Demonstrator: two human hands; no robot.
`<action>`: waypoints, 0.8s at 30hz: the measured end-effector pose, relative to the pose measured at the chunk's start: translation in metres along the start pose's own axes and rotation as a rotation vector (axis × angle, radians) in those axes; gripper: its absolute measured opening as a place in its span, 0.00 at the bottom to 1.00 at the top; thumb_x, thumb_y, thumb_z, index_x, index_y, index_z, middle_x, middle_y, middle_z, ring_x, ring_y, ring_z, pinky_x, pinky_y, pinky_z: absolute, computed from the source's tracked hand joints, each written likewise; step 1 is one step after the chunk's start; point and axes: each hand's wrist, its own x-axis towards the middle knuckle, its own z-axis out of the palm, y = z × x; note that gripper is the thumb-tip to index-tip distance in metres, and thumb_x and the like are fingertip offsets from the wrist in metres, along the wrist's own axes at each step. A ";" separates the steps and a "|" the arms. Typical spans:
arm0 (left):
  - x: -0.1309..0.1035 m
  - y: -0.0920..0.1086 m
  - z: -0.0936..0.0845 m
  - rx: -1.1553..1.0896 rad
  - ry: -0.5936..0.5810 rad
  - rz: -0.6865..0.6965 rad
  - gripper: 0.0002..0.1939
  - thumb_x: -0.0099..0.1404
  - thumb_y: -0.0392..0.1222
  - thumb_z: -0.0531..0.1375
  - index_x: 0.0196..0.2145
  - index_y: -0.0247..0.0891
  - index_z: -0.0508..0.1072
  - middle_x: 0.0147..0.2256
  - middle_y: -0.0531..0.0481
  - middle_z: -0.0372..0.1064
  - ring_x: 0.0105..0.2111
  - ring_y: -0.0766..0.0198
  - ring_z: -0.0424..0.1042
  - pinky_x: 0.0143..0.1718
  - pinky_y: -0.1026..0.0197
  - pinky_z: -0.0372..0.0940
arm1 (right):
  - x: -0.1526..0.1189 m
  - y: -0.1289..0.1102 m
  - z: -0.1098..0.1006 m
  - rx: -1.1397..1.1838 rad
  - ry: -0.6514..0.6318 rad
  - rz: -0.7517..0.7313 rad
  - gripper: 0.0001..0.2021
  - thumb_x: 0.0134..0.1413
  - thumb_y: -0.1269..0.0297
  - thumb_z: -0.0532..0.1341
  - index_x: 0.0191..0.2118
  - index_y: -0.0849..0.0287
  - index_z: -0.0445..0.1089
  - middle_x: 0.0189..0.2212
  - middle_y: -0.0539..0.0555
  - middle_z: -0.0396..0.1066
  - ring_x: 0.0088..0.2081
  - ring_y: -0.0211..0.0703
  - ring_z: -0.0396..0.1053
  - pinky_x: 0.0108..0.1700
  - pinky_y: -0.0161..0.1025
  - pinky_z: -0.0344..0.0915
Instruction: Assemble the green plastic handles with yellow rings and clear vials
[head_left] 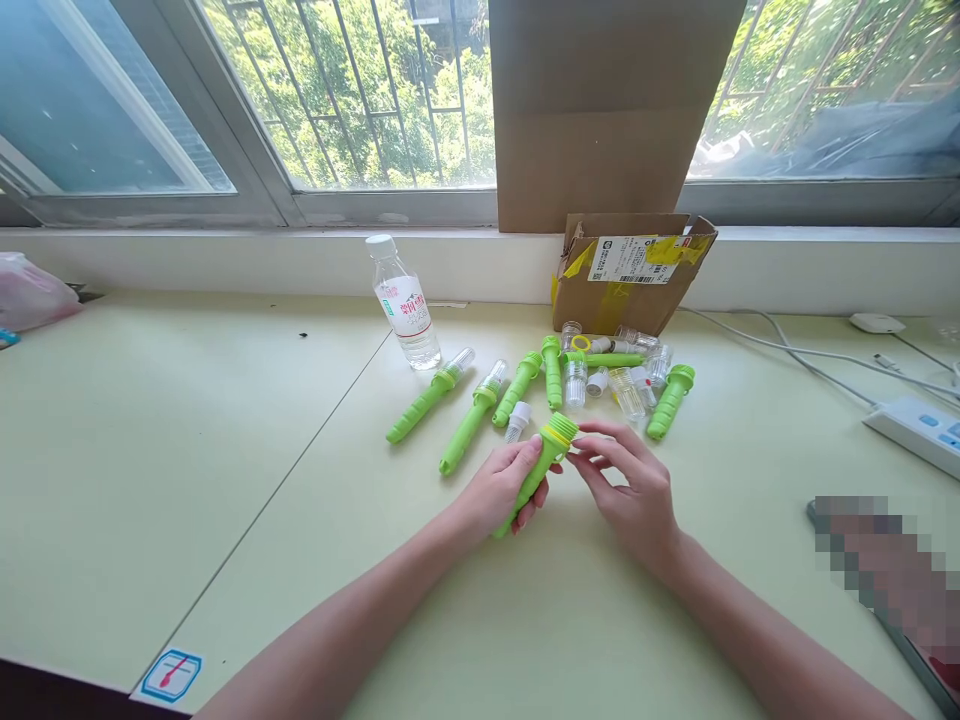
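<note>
My left hand (510,482) is wrapped round a green ribbed tube (534,474), held tilted with its threaded end up and to the right. A yellow ring (556,436) sits below the threads. My right hand (626,470) is at that end, fingers curled and thumb and fingertips close to the collar; whether they pinch something small is unclear. Behind my left hand lies a white-topped clear piece (517,421). Two green tubes with clear caps, one nearer (469,425) and one farther left (427,405), lie left of it. Uncapped tubes (517,388) lie beyond.
Loose clear caps (626,392) and another green tube (671,400) lie at the back right, before an open cardboard box (637,270). A water bottle (405,310) stands by the wall. To the right are a power strip (915,430), cables and a phone (885,590), partly blurred out.
</note>
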 end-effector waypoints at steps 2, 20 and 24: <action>0.000 0.000 0.000 0.006 -0.004 0.001 0.27 0.66 0.62 0.46 0.38 0.35 0.69 0.19 0.56 0.60 0.12 0.73 0.55 0.11 0.70 0.52 | 0.000 0.000 0.000 -0.002 0.002 -0.005 0.09 0.56 0.74 0.60 0.39 0.53 0.73 0.41 0.54 0.71 0.36 0.40 0.73 0.33 0.39 0.76; 0.003 -0.003 0.001 -0.007 0.000 0.009 0.27 0.67 0.62 0.46 0.38 0.34 0.69 0.20 0.55 0.61 0.13 0.72 0.57 0.11 0.69 0.53 | -0.002 0.005 0.001 -0.053 -0.038 -0.014 0.07 0.54 0.76 0.60 0.32 0.57 0.71 0.40 0.56 0.70 0.40 0.44 0.73 0.31 0.38 0.73; 0.002 -0.001 0.002 -0.007 0.019 0.006 0.26 0.67 0.61 0.46 0.37 0.35 0.68 0.20 0.56 0.61 0.12 0.72 0.57 0.12 0.70 0.52 | 0.000 0.005 0.000 -0.060 -0.047 0.018 0.06 0.54 0.76 0.59 0.32 0.58 0.69 0.40 0.56 0.70 0.41 0.44 0.73 0.29 0.36 0.74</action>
